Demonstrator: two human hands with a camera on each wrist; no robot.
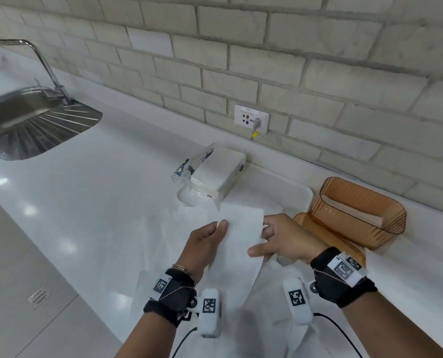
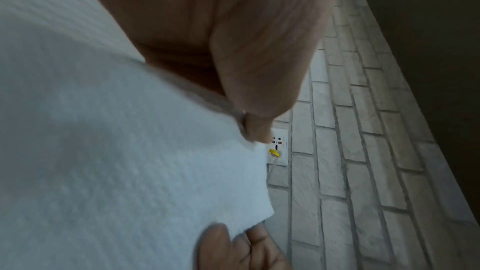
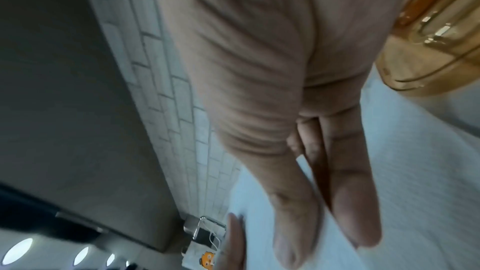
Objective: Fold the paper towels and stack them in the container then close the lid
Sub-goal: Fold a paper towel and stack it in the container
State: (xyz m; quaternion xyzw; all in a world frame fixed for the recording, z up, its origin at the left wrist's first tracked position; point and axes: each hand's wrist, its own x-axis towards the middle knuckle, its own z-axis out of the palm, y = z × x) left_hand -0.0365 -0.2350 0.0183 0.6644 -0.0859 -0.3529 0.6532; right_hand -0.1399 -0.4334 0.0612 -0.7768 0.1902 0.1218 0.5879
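Both forearms are reaching forward from the near edge, each wearing a black wrist strap with a white marker block. The left hand is pinching the left edge of a paper towel, thumb on top and fingers curled under it. The right hand is gripping the towel's right edge, its thumb pointing left across the sheet and its fingers lying extended against the paper.
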